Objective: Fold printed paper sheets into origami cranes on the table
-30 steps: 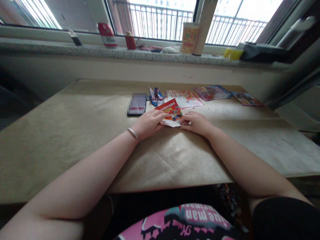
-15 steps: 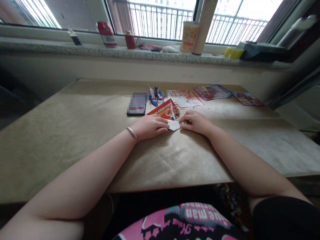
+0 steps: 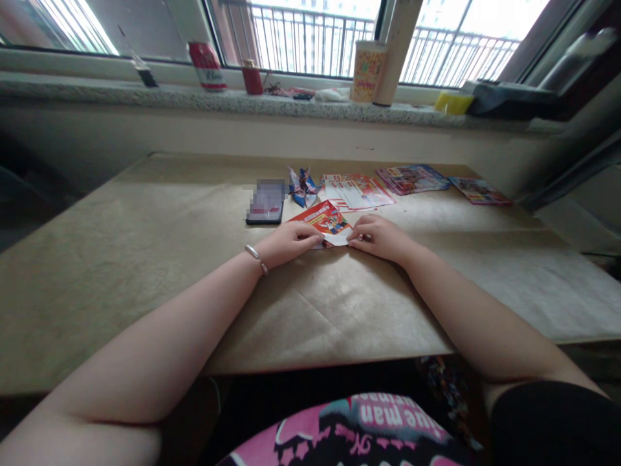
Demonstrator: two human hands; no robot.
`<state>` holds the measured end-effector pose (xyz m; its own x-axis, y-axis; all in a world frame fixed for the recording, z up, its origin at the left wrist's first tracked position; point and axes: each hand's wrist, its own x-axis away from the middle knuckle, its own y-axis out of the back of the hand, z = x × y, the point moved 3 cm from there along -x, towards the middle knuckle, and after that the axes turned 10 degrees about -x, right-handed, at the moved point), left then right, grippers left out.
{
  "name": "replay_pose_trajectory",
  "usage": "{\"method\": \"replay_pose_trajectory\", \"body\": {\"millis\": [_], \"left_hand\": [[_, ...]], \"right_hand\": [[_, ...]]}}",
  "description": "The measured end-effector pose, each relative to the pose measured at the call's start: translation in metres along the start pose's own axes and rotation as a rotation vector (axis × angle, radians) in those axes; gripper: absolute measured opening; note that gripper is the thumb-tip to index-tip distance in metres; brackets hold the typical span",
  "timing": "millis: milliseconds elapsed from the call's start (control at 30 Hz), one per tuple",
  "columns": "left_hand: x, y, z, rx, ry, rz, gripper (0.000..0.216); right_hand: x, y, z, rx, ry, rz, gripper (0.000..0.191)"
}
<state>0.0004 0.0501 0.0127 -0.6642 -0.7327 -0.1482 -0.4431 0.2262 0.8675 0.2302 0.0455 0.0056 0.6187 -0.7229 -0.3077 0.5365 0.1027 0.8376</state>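
Between my hands lies a red printed sheet of paper with its near edge turned over, so a white strip of its back shows. My left hand is closed on the sheet's near left edge, thumb on top. At the near right corner, my right hand pinches the paper between thumb and fingers. A folded blue-and-red paper shape stands just behind the sheet. Left of that is a smartphone, lying flat with its screen up.
Loose red-and-white printed sheets lie behind my right hand. Farther right are a stack of colourful leaflets and another small pile. On the windowsill stand a red can, a paper cup and a yellow object.
The paper's near edge has changed from a white pointed flap to a narrower white strip. My left hand's fingers, flat before, have drawn in around the edge. My right hand has barely moved.
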Motion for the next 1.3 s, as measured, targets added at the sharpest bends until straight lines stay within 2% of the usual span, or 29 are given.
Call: {"method": "replay_pose_trajectory", "body": {"millis": [100, 267, 500, 567, 767, 1000, 1300], "left_hand": [[0.0, -0.001, 0.004, 0.071, 0.078, 0.034, 0.045], [0.002, 0.0, 0.009, 0.087, 0.236, -0.039, 0.056], [-0.002, 0.0, 0.003, -0.454, 0.047, -0.185, 0.033], [-0.003, -0.001, 0.003, -0.576, 0.057, -0.207, 0.031], [-0.005, -0.003, 0.0, -0.778, 0.106, -0.142, 0.028], [-0.008, -0.002, 0.001, -0.821, 0.091, -0.146, 0.029], [-0.006, 0.001, 0.004, -0.703, 0.133, -0.188, 0.029]], "right_hand": [[0.0, 0.001, 0.005, 0.071, 0.011, 0.016, 0.022], [-0.001, 0.003, 0.016, 0.217, 0.068, 0.053, 0.023], [-0.003, 0.0, 0.019, 0.289, 0.057, 0.046, 0.021], [-0.003, -0.001, 0.019, 0.28, 0.043, 0.024, 0.02], [-0.003, -0.002, 0.021, 0.226, 0.045, -0.045, 0.022], [-0.004, -0.01, 0.019, 0.047, 0.142, -0.045, 0.024], [-0.005, -0.015, 0.022, 0.165, 0.117, 0.034, 0.025]]}}
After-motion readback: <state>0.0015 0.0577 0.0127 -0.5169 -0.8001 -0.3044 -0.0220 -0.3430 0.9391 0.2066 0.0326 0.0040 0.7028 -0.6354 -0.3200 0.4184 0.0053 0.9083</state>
